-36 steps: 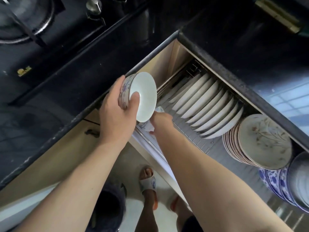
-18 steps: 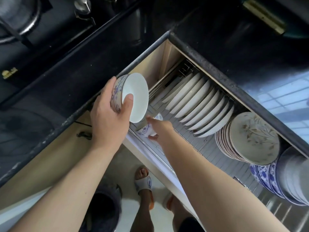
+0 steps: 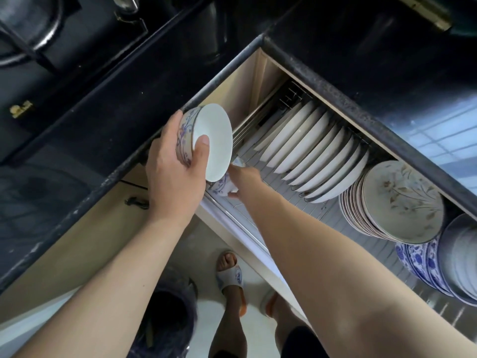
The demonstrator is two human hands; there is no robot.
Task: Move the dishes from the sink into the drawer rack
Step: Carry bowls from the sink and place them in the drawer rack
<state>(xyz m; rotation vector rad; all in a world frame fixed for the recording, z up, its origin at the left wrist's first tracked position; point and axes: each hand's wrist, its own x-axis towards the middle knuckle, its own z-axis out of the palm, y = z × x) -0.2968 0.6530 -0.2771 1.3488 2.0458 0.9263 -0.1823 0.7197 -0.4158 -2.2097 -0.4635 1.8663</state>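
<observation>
My left hand (image 3: pixel 175 174) grips a white bowl with a blue floral outside (image 3: pixel 211 140), tilted on its side above the left front corner of the open drawer rack (image 3: pixel 317 208). My right hand (image 3: pixel 244 178) reaches into that corner and closes on a second small floral bowl (image 3: pixel 222 186), which rests low in the rack, mostly hidden behind the first bowl and my fingers. A row of white plates (image 3: pixel 309 153) stands upright in the rack's wires.
Stacked floral plates (image 3: pixel 397 202) and blue-patterned dishes (image 3: pixel 423 262) fill the rack's right side. A black countertop (image 3: pixel 361 68) overhangs the drawer; a gas hob (image 3: pixel 38 34) lies at top left. My sandalled feet (image 3: pixel 229 275) and a dark bin (image 3: pixel 165 316) are below.
My right hand has pushed the small bowl a little deeper into the rack's left corner. The left hand keeps its bowl at nearly the same height, close above it.
</observation>
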